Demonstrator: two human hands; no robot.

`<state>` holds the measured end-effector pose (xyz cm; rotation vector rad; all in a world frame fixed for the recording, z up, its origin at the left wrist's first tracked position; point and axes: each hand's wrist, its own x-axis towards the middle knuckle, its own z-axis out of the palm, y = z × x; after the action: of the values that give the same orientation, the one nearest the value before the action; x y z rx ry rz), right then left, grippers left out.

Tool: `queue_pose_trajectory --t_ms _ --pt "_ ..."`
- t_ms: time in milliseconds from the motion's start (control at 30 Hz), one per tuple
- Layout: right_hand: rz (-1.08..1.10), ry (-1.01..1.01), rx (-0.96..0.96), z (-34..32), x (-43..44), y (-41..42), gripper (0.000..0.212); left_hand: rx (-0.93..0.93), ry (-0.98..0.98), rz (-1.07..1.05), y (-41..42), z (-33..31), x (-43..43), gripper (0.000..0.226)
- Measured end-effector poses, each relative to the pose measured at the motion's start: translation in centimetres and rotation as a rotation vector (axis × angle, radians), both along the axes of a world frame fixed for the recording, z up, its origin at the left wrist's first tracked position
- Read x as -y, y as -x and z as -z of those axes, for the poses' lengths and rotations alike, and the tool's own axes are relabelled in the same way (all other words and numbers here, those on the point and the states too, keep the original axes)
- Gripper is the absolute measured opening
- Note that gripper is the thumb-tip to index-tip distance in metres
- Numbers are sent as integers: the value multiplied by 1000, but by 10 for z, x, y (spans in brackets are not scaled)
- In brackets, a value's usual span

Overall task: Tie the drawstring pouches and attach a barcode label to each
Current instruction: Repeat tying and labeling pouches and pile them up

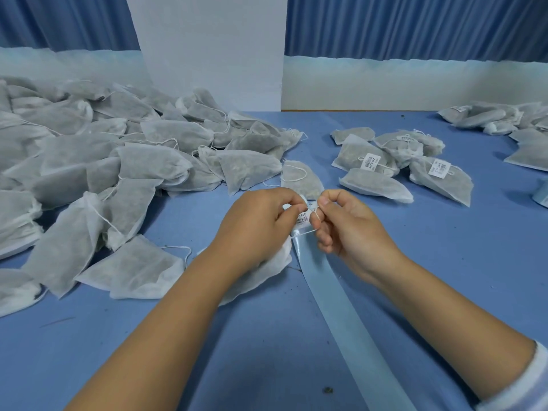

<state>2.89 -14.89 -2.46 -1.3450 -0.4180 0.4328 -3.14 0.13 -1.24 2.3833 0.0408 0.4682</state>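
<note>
Two hands meet: left hand (pixel 261 221) pinches papery barcode label (pixel 304 217), right hand (pixel 347 223) pinches thin drawstring (pixel 316 214). Pouch (pixel 267 268), fuzzy white non-woven, lies under left wrist on surface (pixel 267 351), long axis diagonal, mouth toward label.

Dozens of white mesh drawstring pouches (pixel 175 134) are lying heaped left, over ten more right; at least three white barcode labels (pixel 369 161) are showing; one pale-blue paper strip (pixel 341 307) is trailing near.

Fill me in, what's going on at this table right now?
A person is fitting a barcode label to one pouch. The left hand pinches the label at the pouch's neck; the right hand pinches its drawstring. A pale backing strip runs from there toward the camera. Unlabelled pouches are heaped left; labelled ones lie right.
</note>
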Motion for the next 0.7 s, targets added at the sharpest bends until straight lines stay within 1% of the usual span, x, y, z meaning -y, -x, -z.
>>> queue_pose_trajectory --t_ms 100,167,233,333,400,467,567,633,700 --pt "12 9 32 1 0 1 10 -58 2 25 -2 2 -2 15" --pt "24 -19 28 2 1 -1 10 -132 88 70 -2 1 -4 19" --pt "48 -53 20 2 3 -3 10 -211 155 93 -2 2 -9 29" --pt "78 -91 41 1 6 -9 10 -360 185 86 -3 -1 -21 39" --pt "80 -101 66 1 7 -10 11 -459 172 105 -2 -3 -31 39" --pt "82 -95 102 2 8 -9 11 -504 160 104 0 -5 -38 31" --pt "124 -41 214 3 8 -7 11 -451 205 30 -1 -2 -47 25" --pt "152 23 338 4 7 -4 10 -346 291 -37 -3 0 -48 23" --pt "160 77 457 6 7 0 9 -241 418 -97 -6 1 -45 22"
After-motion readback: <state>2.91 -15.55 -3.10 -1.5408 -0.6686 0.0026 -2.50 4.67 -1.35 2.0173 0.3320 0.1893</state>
